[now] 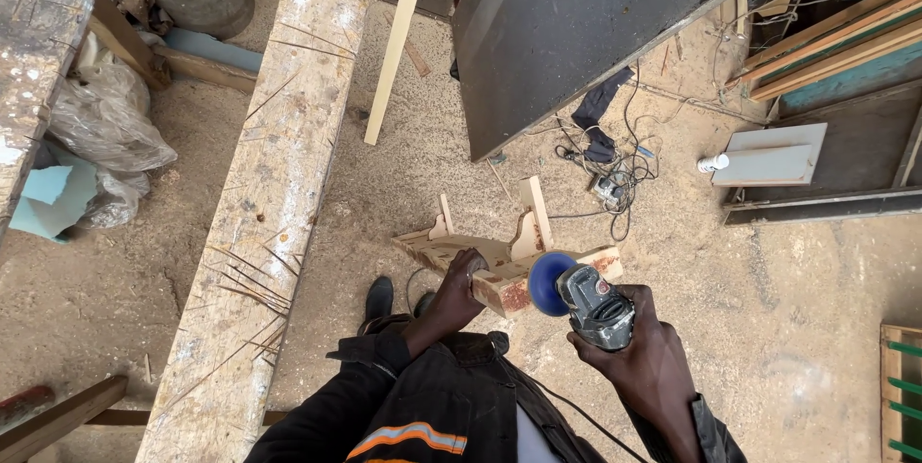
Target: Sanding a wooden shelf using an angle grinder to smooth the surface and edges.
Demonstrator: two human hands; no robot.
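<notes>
A small upturned wooden stool (509, 252) lies on the sandy floor in front of me, legs pointing up. My left hand (459, 288) grips its near edge. My right hand (639, 348) holds a grey angle grinder (595, 304) with a blue round sanding disc (549, 282). The disc is at the stool's near right edge; contact cannot be judged. A black cable runs from the grinder back along my right arm.
A long rough timber beam (269, 194) runs down the left. A dark metal sheet (576, 21) leans at the top, with tangled cables (615, 175) below it. Wooden frames (836, 50) stand at the right, plastic bags (106, 127) at the left. My shoe (379, 298) is near the stool.
</notes>
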